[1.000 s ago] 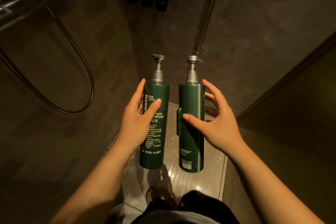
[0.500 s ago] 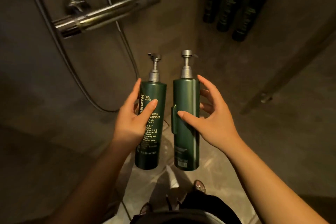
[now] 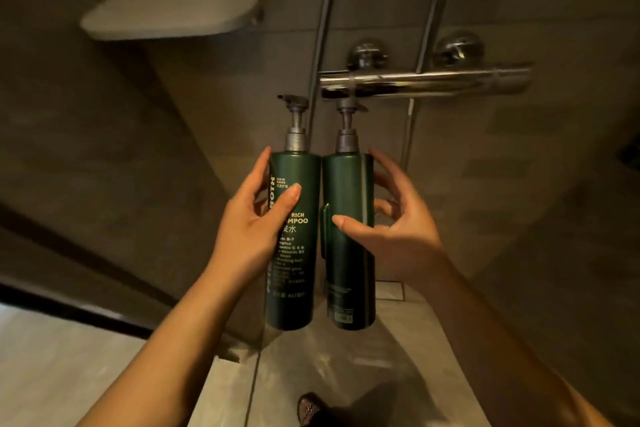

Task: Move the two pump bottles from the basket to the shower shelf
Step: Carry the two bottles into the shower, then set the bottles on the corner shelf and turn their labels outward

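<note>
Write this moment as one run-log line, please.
left hand: holds shampoo bottle upright | right hand: holds second bottle upright | shelf: upper left, bare

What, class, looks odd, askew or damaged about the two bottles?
Nothing stands out. The left bottle and right bottle are upright, side by side, pumps intact, no spills. The right one shows its back rather than its front label.

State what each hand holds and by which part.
The left hand grips the shampoo bottle around the upper body. The right hand grips the second bottle around the middle of its body.
</note>
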